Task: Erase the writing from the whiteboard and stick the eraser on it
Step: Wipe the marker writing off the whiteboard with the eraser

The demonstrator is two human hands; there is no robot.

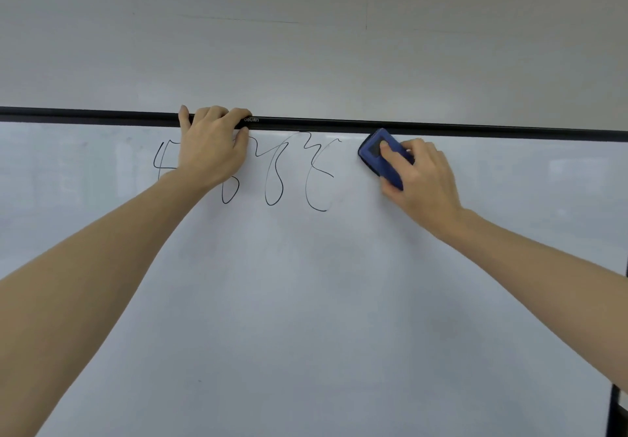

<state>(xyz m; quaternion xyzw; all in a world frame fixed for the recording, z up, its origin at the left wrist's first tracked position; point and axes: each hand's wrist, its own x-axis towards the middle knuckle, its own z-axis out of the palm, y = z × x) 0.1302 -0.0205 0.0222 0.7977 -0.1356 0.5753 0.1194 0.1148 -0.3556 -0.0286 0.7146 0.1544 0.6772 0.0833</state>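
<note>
Head view, one moment, listed as seen. Two bare forearms reached up and forward to one whiteboard point(306, 300). Left hand point(212, 149): raised to the black top frame point(441, 127), fingers curled over the bar and closed on it, thumb lying on the white surface just under the edge, palm covering part of the writing point(272, 171). Right hand point(421, 178): set further right, just under the frame, fingers narrowed round one blue eraser point(377, 153), index finger laid along its back near a dark patch, thumb under its lower edge. Eraser: tilted, its upper end nearly touching the frame, apparently flat against the board, just beside the rightmost stroke and apart from it. Writing: black looping marker strokes, about four shapes showing, the leftmost partly hidden by the left hand. One pale wall point(306, 29) stood behind the board.
</note>
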